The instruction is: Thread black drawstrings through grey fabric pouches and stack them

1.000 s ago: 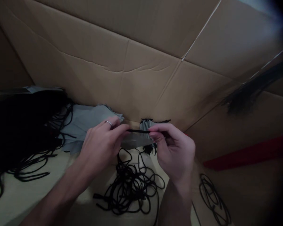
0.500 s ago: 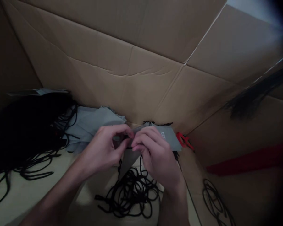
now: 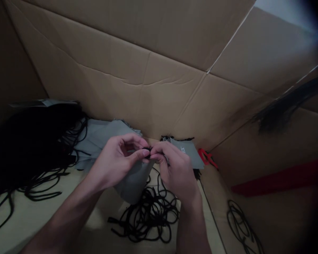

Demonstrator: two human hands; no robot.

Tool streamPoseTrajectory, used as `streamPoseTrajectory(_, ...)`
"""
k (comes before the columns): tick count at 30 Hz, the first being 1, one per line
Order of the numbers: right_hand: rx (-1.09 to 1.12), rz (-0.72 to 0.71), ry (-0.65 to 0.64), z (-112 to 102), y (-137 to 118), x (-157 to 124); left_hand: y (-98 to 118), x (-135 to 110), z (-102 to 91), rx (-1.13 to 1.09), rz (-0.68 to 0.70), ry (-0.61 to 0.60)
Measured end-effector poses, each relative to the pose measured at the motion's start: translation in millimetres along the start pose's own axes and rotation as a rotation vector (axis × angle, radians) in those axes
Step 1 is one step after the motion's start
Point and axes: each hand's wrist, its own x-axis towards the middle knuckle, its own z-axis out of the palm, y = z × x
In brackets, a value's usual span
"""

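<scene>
**Both grips pinch a cord at the mouth of a grey pouch**

The left grip [image 3: 116,160] and the right grip [image 3: 176,169] meet fingertip to fingertip, each clenched on a short stretch of black cord [image 3: 147,150]. The cord runs sideways from one pinch to the other. From that point the grey pouch [image 3: 134,181] hangs with its long axis pointing down and a little toward the left grip's wrist. Its upper edge is at the fingertips and its lower end is just above the counter [image 3: 23,225].

Just behind the right grip lies a stack of grey pouches [image 3: 187,152]. The top one bears pale print, too small and blurred to read. A red object [image 3: 206,157] sits just beyond that stack, on the right grip's outer side.

Below both grips a tangle of black cords [image 3: 148,215] lies on the pale counter. Outward from the left grip lies a heap of grey fabric [image 3: 100,139], then a dark mass of cords [image 3: 29,148]. A separate cord loop [image 3: 238,222] lies outward from the right wrist.

Creased cardboard sheets [image 3: 161,70] wall the space in, and the light is dim.
</scene>
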Motion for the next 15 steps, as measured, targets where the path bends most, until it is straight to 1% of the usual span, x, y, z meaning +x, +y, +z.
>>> streamPoseTrajectory(2,-0.007,-0.009,-0.02,0.0,0.5,-0.3,0.3,-1.3,0.1,0.071,0.017,0.025)
streamPoseTrajectory(4,-0.013,-0.013,-0.011,-0.1,1.0,-0.8,0.3,-3.3,0.9,0.133,0.027,0.03)
streamPoseTrajectory(9,-0.053,0.012,0.082,-0.5,0.1,-1.0,4.3,-7.0,4.0,0.167,0.033,-0.015)
streamPoseTrajectory(15,-0.006,0.165,0.157,-0.2,-3.2,-0.1,6.1,-8.3,7.8,0.264,0.088,0.036)
